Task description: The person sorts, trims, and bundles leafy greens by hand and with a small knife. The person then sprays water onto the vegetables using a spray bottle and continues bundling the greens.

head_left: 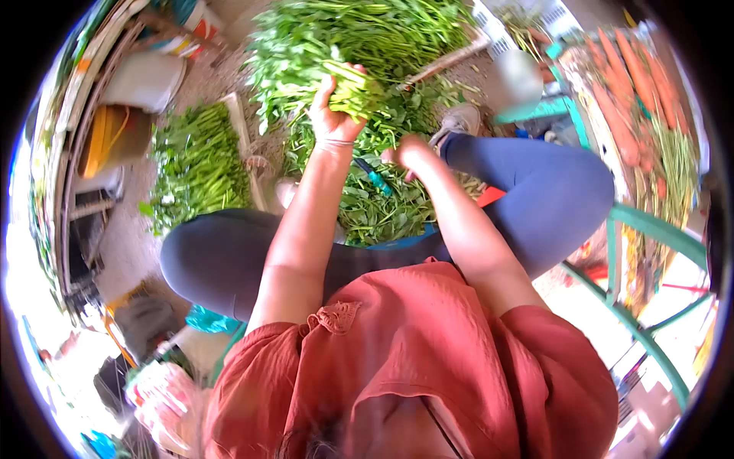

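Note:
My left hand [333,115] is closed around a bunch of leafy green stems [353,93], with the cut ends toward the camera. To its right, my right hand [413,153] is blurred and looks curled. A small reddish end shows below it, but what it holds cannot be made out. Beneath both hands lies a heap of loose green leaves [390,206] between my legs. On that heap rests a teal-handled tool [375,177], its other end dark and partly hidden.
A large pile of leafy greens [359,38] lies ahead, and a stacked batch of greens [199,164] sits at left. Carrots [615,99] lie on a stand at right, near a green metal frame [657,237]. A yellow container [107,141] stands far left.

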Motion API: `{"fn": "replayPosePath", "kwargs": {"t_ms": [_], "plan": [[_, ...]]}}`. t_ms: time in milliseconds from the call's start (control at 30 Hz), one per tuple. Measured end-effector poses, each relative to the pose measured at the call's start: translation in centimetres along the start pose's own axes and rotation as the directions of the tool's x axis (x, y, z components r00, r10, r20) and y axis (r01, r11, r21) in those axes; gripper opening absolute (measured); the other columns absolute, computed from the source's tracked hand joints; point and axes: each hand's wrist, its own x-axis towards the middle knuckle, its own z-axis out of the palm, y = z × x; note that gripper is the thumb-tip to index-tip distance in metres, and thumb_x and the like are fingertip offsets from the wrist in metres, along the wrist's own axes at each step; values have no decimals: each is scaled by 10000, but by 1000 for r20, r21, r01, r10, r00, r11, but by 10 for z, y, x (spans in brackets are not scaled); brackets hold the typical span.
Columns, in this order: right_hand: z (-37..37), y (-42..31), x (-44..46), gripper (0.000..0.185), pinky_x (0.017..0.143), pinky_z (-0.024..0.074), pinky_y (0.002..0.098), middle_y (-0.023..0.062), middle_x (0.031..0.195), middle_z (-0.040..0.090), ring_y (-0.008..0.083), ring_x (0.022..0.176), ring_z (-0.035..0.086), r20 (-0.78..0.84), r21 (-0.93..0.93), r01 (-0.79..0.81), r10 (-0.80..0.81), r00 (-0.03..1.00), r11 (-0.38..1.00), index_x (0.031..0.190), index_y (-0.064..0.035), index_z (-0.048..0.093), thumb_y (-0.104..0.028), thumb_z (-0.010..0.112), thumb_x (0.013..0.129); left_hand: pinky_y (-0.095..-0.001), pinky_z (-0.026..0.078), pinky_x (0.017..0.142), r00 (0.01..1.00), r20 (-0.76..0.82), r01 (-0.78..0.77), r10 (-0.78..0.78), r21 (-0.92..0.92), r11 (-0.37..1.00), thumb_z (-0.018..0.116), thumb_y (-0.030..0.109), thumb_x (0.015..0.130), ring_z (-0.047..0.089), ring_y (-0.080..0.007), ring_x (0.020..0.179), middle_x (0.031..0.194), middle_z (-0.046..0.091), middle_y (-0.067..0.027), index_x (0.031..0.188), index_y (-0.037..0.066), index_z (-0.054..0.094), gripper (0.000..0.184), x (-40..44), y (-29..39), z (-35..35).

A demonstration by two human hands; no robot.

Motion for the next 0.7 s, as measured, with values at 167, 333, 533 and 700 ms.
{"fn": "replayPosePath", "kwargs": {"t_ms": [167, 333, 533, 700], "plan": [[-81, -39, -42, 578, 770, 416, 373, 109, 1181, 498, 227, 1007, 491, -372, 766, 518, -394, 841, 382, 1162, -86, 487, -555, 418, 832, -413, 464, 828, 998, -65, 45, -24, 347, 937, 616, 204, 735, 575, -264, 884, 968, 591, -152, 1002, -1, 540, 345, -17, 6, 37], [-88, -116, -52, 743, 984, 255, 369, 122, 1313, 357, 217, 1202, 324, -338, 585, 651, -584, 738, 484, 1304, -3, 307, -565, 413, 831, -351, 464, 772, 978, -72, -152, 195, 396, 906, 664, 52, 703, 568, -198, 854, 952, 605, -70, 1029, 42, 572, 339, -21, 27, 73], [-49, -230, -102, 748, 990, 276, 350, 136, 1317, 346, 240, 1192, 355, -234, 604, 715, -780, 581, 352, 1329, -11, 243, -578, 336, 851, -332, 483, 764, 882, -66, -199, 466, 844, 497, 637, 81, 716, 583, -204, 859, 987, 603, -118, 1076, 21, 553, 375, -56, 141, 123], [3, -308, -126, 638, 872, 404, 360, 72, 1144, 518, 202, 1031, 510, -74, 667, 707, -924, 376, 235, 1209, -78, 425, -587, 389, 826, -331, 494, 780, 758, -124, -231, 641, 867, 441, 636, 72, 703, 597, -249, 857, 972, 593, -174, 1056, -23, 546, 377, -102, 215, 145]]}}
